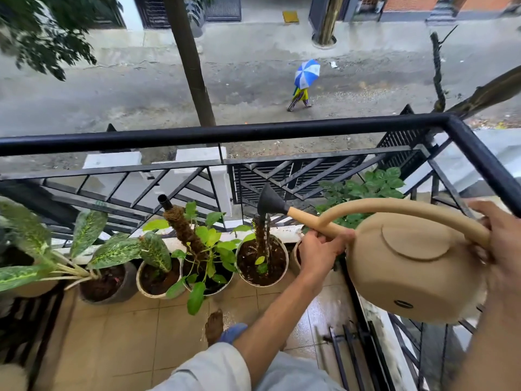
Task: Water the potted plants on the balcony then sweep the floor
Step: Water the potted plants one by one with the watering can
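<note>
A tan watering can with a black rose nozzle is tilted to the left. My right hand grips its curved handle at the right. My left hand wraps the spout near the can's body. Water streams from the nozzle into a white pot holding dark soil, a coir pole and a small green shoot. Further left along the railing stand a leafy plant on a coir pole, a white pot and a grey pot with variegated leaves.
A black metal railing encloses the balcony ahead and to the right. The tan floor tiles are wet near the right corner. A bushy green plant fills that corner. My foot in a blue sandal is on the tiles. The street lies below.
</note>
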